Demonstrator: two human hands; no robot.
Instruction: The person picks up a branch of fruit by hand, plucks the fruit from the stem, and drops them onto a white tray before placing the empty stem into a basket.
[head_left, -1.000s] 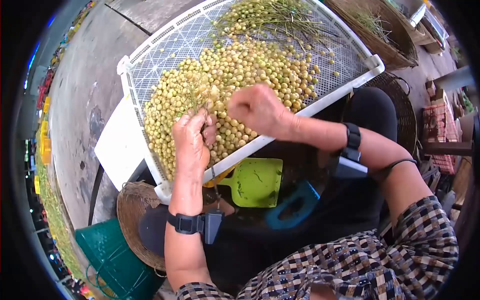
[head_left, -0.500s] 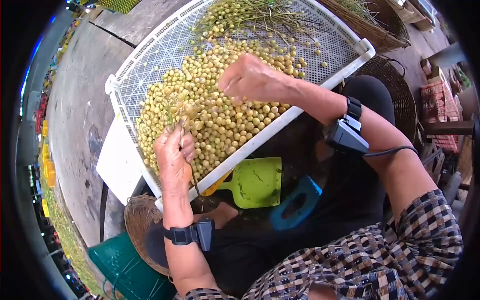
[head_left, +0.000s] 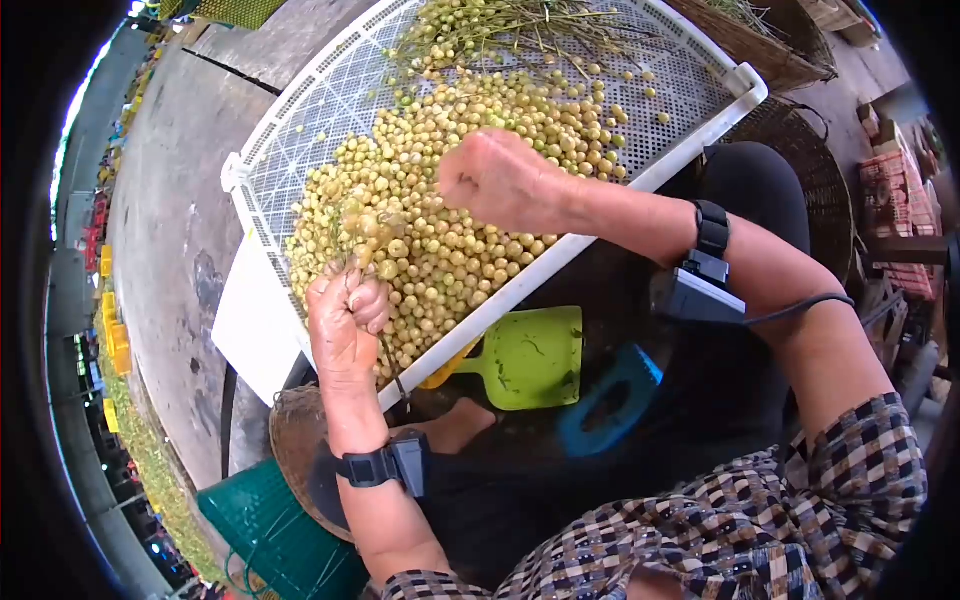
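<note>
My left hand (head_left: 345, 318) is closed around the stem of a bunch of fruit (head_left: 372, 228), by the near left part of a white perforated tray (head_left: 520, 288). Thin stem ends (head_left: 394, 372) stick out below that fist. Small round yellow-green fruits (head_left: 450, 255) are heaped across the tray. Over the middle of the heap is my right hand (head_left: 500, 182), its fingers curled into a fist. What that fist holds, if anything, is hidden.
Bare stalks (head_left: 545, 32) lie at the tray's far end. Below the tray are a lime-green dustpan (head_left: 535, 358) and a blue flat object (head_left: 600, 410). A wicker basket (head_left: 298, 425) and a teal basket (head_left: 262, 525) stand at lower left; another woven basket (head_left: 805, 200) is at right.
My right hand has come slightly nearer to me over the fruit, still curled. My left hand keeps its hold on the bunch. The whole view has shifted a little.
</note>
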